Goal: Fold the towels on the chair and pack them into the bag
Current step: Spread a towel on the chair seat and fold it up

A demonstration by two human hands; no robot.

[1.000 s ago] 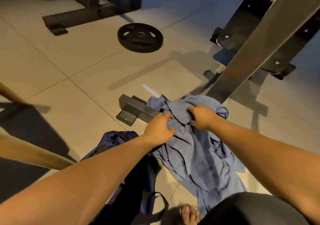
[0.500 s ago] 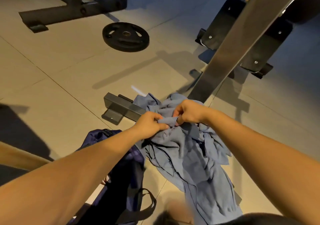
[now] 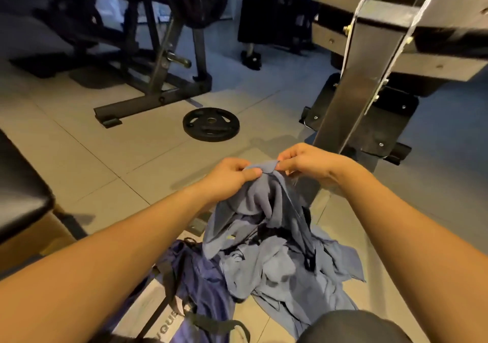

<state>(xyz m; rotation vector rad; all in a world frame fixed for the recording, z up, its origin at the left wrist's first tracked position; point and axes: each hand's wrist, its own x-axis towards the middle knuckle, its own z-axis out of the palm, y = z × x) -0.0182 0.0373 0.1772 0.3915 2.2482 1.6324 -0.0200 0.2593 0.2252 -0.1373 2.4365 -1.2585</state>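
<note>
A blue-grey towel [image 3: 253, 205] hangs from both my hands, lifted above a crumpled heap of the same blue-grey towels [image 3: 285, 271] below me. My left hand [image 3: 229, 177] pinches the towel's top edge between thumb and fingers. My right hand [image 3: 306, 163] pinches that edge just to the right, and the two hands nearly touch. A dark blue bag [image 3: 200, 287] with black straps lies on the floor left of the heap, partly under it. What the heap rests on is hidden.
A slanted metal beam [image 3: 351, 99] of a gym machine rises just beyond my right hand. A black weight plate [image 3: 211, 124] lies on the tiled floor ahead. A dark rack frame [image 3: 158, 89] stands at back left, a black padded seat [image 3: 18, 192] at left.
Both hands have closed on one towel's edge and raised it off the heap. The view has tilted up, showing more of the room.
</note>
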